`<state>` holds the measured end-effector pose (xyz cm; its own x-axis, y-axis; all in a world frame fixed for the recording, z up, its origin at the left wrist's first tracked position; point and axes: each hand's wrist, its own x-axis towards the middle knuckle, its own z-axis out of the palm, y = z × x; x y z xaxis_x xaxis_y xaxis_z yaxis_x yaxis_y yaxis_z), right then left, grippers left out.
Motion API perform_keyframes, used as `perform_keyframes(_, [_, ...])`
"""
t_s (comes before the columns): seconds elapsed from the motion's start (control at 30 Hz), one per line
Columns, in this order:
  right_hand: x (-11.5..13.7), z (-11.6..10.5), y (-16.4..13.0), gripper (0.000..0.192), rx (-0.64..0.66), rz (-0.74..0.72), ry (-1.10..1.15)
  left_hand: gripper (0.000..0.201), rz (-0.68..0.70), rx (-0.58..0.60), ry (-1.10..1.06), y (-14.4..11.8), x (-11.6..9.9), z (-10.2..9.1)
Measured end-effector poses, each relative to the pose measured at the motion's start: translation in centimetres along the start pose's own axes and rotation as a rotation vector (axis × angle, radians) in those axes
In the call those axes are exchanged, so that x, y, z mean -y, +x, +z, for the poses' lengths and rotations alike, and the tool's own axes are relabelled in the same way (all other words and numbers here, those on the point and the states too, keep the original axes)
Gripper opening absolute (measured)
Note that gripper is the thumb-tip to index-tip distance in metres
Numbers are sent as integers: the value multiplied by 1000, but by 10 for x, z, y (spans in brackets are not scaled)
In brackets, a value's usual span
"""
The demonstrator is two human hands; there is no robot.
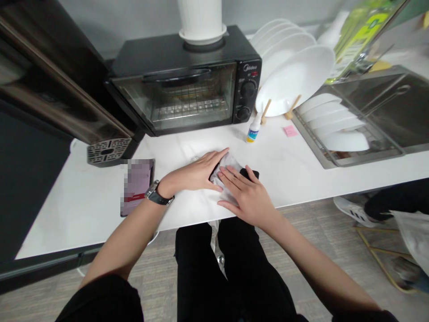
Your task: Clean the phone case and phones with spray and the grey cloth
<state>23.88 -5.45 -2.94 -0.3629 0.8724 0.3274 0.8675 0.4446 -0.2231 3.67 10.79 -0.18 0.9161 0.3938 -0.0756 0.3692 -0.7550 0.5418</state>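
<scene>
A thin, pale grey-white cloth or tissue (pixel 231 162) lies over a dark flat object (pixel 250 173) on the counter. Only the object's black edges show, so its kind is not clear. From the left, my left hand (pixel 197 173) clasps one end of it between thumb and fingers. My right hand (pixel 246 197) rests on the cloth, its fingers stretched flat and its thumb spread away. Behind the hands stands a small white spray bottle (pixel 254 129) with a blue and yellow label.
At the back stands a black toaster oven (pixel 181 85) bearing a white pot (pixel 201 20). White plates (pixel 295 74) lean in a wooden rack beside a sink (pixel 395 103). On the left lies a tablet-like device (pixel 137 185). A pink note (pixel 290 130) sits near the sink.
</scene>
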Motion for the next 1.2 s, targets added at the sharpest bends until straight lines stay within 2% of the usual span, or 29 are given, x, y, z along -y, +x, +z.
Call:
perform_keyframes(0.13, [2,-11,-11,62,48,63,-41,106,18,29,-38,3,-1,-4])
perform_keyframes(0.4, [-14,-27,-55,55,-68,162,-57,82,24,10,-43,6,1,-4])
perform_keyframes(0.5, [-20,-29,-63,55,-64,187,-41,80,25,2,-68,6,0,-6])
perform_keyframes(0.57, [-22,-28,-63,61,-38,175,-20,79,10,-18,-89,6,0,-7])
perform_keyframes(0.77, [-13,-15,-37,84,19,83,-12,62,1,-29,-85,6,-7,-7])
perform_keyframes(0.83, [-6,-10,-20,86,37,35,-2,56,20,-46,-45,6,-7,-4])
perform_keyframes(0.93, [2,-5,5,83,62,-53,2,32,23,-59,46,7,-6,1])
perform_keyframes(1.0, [4,-4,13,81,68,-79,-6,22,2,-54,83,7,-5,3])
perform_keyframes(1.1, [-1,-10,6,77,75,-68,-19,37,-1,-36,42,7,-7,1])
perform_keyframes(1.2, [-12,-22,-21,75,81,-21,-30,53,22,-28,-23,5,-12,-3])
